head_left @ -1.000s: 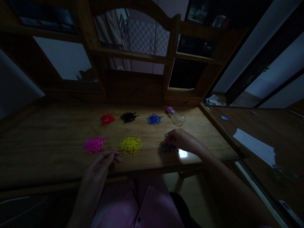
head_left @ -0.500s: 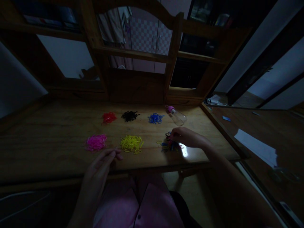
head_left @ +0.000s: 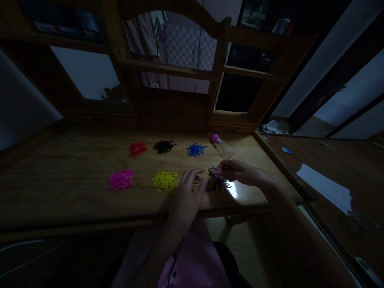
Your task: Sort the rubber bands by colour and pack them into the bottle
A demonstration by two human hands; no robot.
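Note:
Over the mixed-colour pile of rubber bands, my right hand pinches a small bunch of bands, some of them pink, between thumb and fingertips. My left hand is open, its fingers curved with thumb apart, between that pile and the yellow rubber bands. Part of the mixed pile's left side is hidden behind the left fingertips. Pink rubber bands lie farther left. Behind, in a row, are red rubber bands, black rubber bands and blue rubber bands.
A clear bottle with a pink cap lies on its side behind my right hand. The wooden desk has a shelf frame along its back. On the surface to the right are white papers and a blue card.
My left hand has moved right, from beside the pink and yellow piles to the mixed pile. My right hand stays at the mixed pile, and a small bunch now shows at its fingertips.

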